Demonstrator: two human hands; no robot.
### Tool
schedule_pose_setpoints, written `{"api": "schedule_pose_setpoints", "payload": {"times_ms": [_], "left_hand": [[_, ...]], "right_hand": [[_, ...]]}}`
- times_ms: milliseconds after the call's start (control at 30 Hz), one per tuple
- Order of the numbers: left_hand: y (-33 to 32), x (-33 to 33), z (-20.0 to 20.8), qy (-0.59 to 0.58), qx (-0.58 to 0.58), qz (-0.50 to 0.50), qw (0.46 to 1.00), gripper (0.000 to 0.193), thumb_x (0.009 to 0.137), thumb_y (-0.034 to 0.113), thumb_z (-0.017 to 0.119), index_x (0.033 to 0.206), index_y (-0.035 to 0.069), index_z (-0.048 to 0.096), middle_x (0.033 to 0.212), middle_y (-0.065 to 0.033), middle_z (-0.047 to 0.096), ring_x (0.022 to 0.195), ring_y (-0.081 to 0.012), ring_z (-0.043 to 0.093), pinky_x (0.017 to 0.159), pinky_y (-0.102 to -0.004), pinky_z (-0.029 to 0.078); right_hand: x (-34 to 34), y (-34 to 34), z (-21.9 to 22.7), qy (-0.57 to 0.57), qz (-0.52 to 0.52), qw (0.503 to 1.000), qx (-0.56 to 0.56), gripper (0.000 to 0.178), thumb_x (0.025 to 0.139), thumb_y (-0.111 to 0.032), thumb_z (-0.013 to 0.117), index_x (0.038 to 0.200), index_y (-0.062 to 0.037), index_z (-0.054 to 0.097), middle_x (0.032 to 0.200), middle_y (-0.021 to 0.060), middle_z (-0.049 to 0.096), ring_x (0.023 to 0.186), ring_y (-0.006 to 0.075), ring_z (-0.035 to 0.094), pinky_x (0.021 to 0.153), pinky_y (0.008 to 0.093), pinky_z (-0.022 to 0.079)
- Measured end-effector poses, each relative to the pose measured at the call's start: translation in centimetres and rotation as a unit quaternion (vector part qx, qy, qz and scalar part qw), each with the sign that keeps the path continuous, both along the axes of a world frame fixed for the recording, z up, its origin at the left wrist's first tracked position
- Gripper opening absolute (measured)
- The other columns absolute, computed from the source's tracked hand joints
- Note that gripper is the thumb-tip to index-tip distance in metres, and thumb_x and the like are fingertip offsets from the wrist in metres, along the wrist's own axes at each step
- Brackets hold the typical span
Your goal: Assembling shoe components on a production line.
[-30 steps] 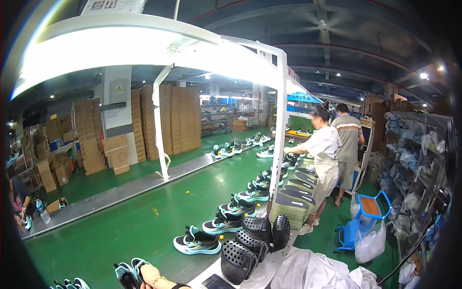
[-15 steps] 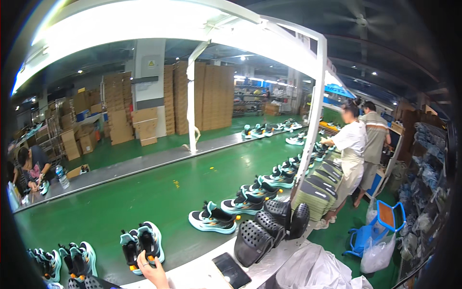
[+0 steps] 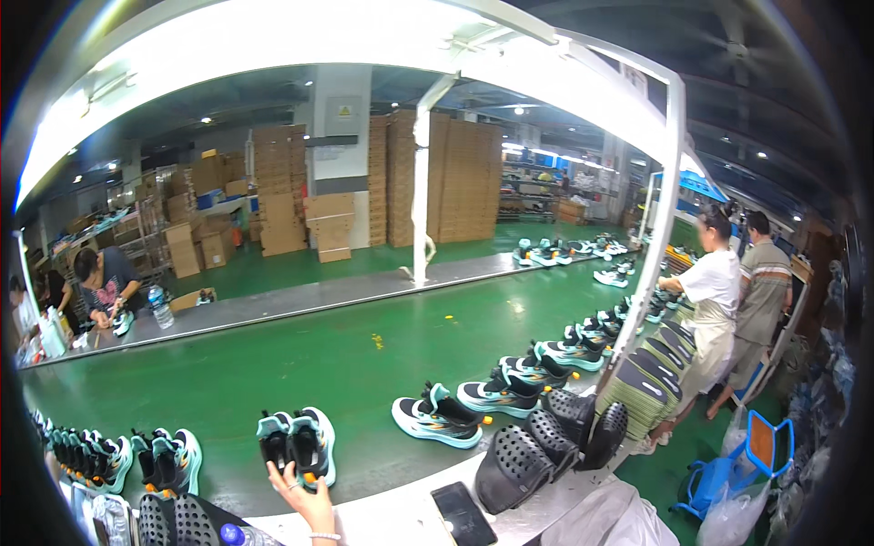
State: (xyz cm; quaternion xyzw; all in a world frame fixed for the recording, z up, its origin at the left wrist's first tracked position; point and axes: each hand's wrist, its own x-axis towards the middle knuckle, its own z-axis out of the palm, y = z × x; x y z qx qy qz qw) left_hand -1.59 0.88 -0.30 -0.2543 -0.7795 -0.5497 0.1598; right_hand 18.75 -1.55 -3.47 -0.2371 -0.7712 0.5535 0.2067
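My left hand (image 3: 302, 499) reaches up from the lower edge, a ring on one finger and a pale bracelet at the wrist. Its fingers and thumb close on the heels of a pair of sneakers (image 3: 312, 446), black with light teal soles and orange heel tabs. The two shoes stand side by side on the green belt (image 3: 273, 364), toes pointing away from me. My right hand is out of view. Left of this pair is another pair of the same sneakers (image 3: 187, 460), with a tight row beyond it. A single sneaker (image 3: 437, 419) lies sideways to the right.
Black perforated clogs (image 3: 510, 469) and a phone (image 3: 462, 514) rest on the pale ledge before me. More clogs (image 3: 196, 520) and a blue-capped bottle (image 3: 238, 535) are at lower left. Stacked green-edged pads (image 3: 651, 378) lie near two standing people. A white post (image 3: 655, 227) rises at right.
The whole view has swung, so the scene sits farther right. My left hand stays at the same pair's heels, with more of its wrist showing. Clogs and a bottle show more fully at lower left.
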Motion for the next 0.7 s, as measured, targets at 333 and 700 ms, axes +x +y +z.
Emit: {"api": "schedule_pose_setpoints", "payload": {"times_ms": [333, 700], "left_hand": [[0.3, 1.4, 0.8, 0.045, 0.0, 0.032, 0.998, 0.057, 0.069, 0.0, 0.067, 0.121, 0.004, 0.045, 0.147, -0.0191, 0.021, 0.136, -0.0437, 0.014, 0.11, -0.0531, 0.016], [0.4, 1.5, -0.8, -0.037, 0.11, -0.097, 0.988, 0.031, 0.096, 0.018, 0.04, 0.082, -0.001, 0.061, 0.053, -0.0006, 0.046, 0.046, -0.0093, 0.042, 0.046, -0.0267, 0.033]], "right_hand": [[0.8, 0.1, 1.2, 0.005, -0.009, 0.998, -0.055, 0.023, 0.087, -0.021, 0.059, 0.096, -0.0005, 0.064, 0.088, 0.0204, 0.064, 0.079, 0.0344, 0.062, 0.069, 0.0385, 0.048], [0.8, 0.3, 1.2, -0.008, -0.018, 1.0, -0.023, 0.023, 0.086, -0.021, 0.059, 0.097, -0.0023, 0.065, 0.088, 0.0202, 0.065, 0.078, 0.0326, 0.064, 0.067, 0.0379, 0.049]]}}
